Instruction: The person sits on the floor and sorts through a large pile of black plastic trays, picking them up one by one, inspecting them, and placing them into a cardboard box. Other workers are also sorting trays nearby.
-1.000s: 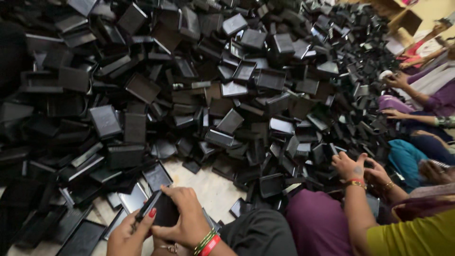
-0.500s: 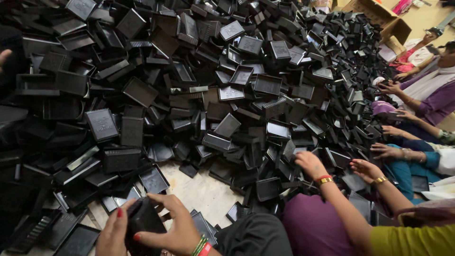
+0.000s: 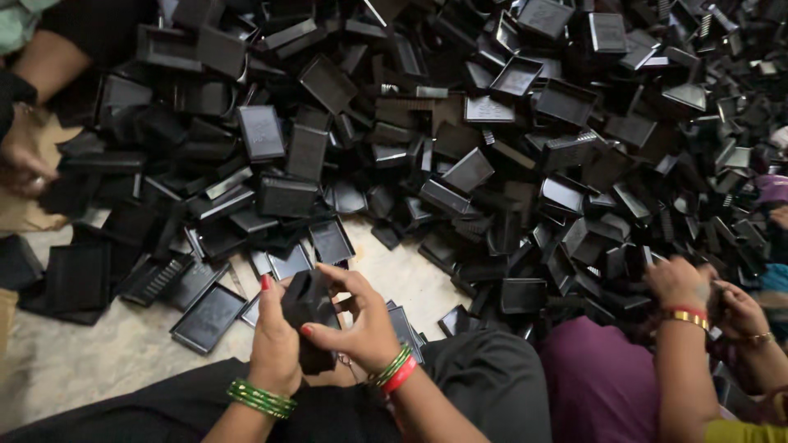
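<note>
Two hands of mine meet low in the view, both clamped on one small black moulded plastic piece (image 3: 309,316) that I hold just above my lap. My left hand (image 3: 275,344) wraps its left side, the thumb with its red-painted nail up along the edge; my right hand (image 3: 361,324) closes over the right side with fingers curled across the top. Green glass bangles (image 3: 261,399) ring my left wrist, and green and red bangles (image 3: 392,371) ring my right.

Just beyond my hands, flat black plastic trays (image 3: 209,316) lie on the pale stone floor (image 3: 98,353). Past them rises a huge heap of black plastic trays and lids (image 3: 460,156), tumbled at every angle and filling most of the view.

To my right, another person's hands (image 3: 698,291), one wrist with a gold and red bangle, are busy at the heap's edge, beside a purple garment (image 3: 595,385). At far left, someone else's hand (image 3: 25,160) rests near brown cardboard (image 3: 20,215).
</note>
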